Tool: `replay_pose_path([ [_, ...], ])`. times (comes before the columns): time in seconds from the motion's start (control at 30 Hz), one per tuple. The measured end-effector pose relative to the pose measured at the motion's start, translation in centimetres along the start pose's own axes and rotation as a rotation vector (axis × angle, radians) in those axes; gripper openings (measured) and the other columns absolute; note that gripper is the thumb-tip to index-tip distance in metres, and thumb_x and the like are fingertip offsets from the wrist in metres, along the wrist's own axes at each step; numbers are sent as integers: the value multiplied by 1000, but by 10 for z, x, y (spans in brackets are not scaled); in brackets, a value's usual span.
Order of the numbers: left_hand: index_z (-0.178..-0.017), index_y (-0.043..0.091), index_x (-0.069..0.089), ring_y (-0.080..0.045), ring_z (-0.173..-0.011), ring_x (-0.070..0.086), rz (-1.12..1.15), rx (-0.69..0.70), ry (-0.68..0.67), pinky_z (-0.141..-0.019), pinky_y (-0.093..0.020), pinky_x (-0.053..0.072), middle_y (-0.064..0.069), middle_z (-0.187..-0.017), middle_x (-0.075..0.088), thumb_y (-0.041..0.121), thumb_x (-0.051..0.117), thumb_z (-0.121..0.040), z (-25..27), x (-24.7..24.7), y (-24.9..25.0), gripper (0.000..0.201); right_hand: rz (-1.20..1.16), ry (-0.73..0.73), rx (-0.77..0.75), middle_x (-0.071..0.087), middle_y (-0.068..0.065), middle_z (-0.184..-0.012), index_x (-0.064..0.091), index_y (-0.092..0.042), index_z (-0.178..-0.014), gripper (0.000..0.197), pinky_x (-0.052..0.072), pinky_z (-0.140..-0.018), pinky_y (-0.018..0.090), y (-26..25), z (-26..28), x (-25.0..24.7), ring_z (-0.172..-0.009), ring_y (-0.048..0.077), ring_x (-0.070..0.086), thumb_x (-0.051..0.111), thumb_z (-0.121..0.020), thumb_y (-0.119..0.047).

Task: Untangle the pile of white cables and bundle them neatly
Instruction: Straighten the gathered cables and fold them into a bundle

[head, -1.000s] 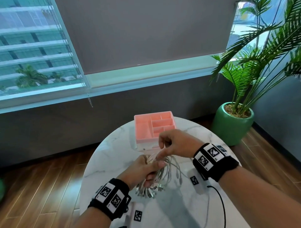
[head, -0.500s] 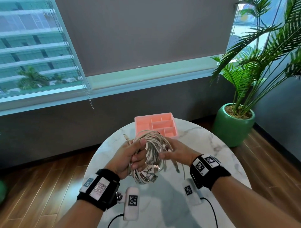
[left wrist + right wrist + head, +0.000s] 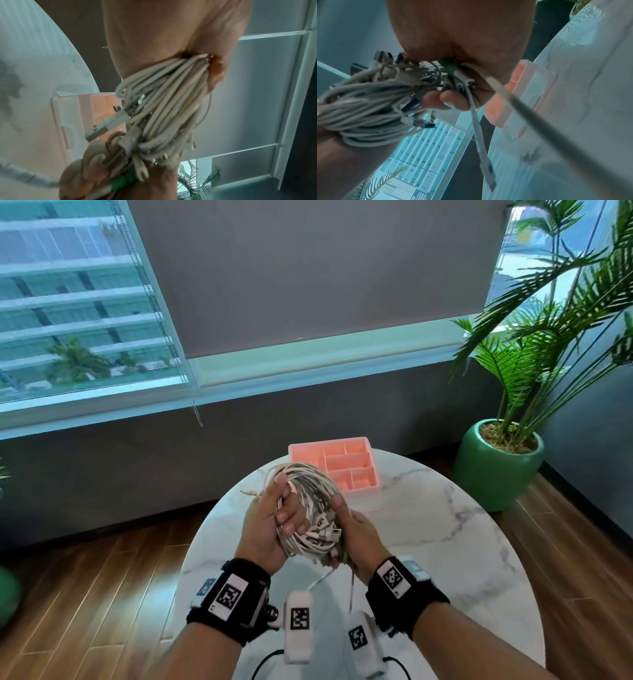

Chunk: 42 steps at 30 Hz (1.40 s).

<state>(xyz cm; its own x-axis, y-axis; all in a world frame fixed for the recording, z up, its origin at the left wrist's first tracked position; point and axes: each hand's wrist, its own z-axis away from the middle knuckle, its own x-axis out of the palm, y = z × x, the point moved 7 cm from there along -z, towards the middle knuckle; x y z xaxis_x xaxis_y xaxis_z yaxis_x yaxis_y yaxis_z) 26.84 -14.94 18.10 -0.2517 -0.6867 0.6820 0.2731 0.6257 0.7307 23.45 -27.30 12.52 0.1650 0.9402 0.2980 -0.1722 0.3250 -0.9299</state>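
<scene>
A coil of white cables (image 3: 313, 501) with USB plugs hangs in the air above the round marble table (image 3: 445, 542). My left hand (image 3: 274, 518) grips the coil's left side, fingers curled through the loops (image 3: 168, 97). My right hand (image 3: 352, 529) holds the lower right part, where the plugs (image 3: 460, 79) and a green tie (image 3: 448, 67) gather under its fingers. Two loose cable ends (image 3: 481, 135) dangle below the right hand.
A pink divided organiser tray (image 3: 346, 470) sits at the table's far edge, just behind the coil. A potted palm in a green pot (image 3: 500, 463) stands on the wooden floor to the right. A window wall runs behind the table.
Both hands have lifted the coil off the table and drawn it nearer to me. The right hand has shifted from above the coil to its lower right side.
</scene>
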Motion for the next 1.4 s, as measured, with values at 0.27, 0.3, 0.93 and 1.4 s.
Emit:
replay_pose_path([
  [0.27, -69, 15, 45, -10, -34, 31, -82, 85, 41, -41, -26, 37, 3, -45, 29, 29, 57, -98, 0, 7, -5, 35, -239, -190, 110, 67, 19, -94, 71, -7, -114, 99, 52, -55, 33, 24, -2, 8, -73, 28, 61, 65, -56, -88],
  [0.3, -70, 15, 45, -10, -34, 31, -92, 71, 32, -41, -26, 37, 3, -45, 29, 29, 58, -98, 0, 9, -6, 34, -248, -185, 116, 67, 17, -89, 73, -10, -109, 95, 51, -52, 31, 27, 0, 6, -67, 25, 60, 66, -55, -88],
  [0.93, -65, 17, 52, -14, -39, 43, 25, 461, 787, -46, -31, 41, 2, -48, 46, 29, 65, -99, -19, -50, 65, 39, 1185, -342, 377, 48, -8, -77, 52, -21, -85, 24, 46, -66, 26, 134, 35, -59, -74, 16, 54, 49, -99, -39],
  [1.4, -73, 9, 57, -22, -43, 46, -826, 244, 323, -42, -30, 38, -14, -55, 54, 30, 81, -80, -17, -36, 22, 32, 1538, -582, -638, 64, 0, -84, 51, -25, -96, 19, 47, -62, 38, -29, 60, 38, -72, 28, 59, 39, -100, -40],
])
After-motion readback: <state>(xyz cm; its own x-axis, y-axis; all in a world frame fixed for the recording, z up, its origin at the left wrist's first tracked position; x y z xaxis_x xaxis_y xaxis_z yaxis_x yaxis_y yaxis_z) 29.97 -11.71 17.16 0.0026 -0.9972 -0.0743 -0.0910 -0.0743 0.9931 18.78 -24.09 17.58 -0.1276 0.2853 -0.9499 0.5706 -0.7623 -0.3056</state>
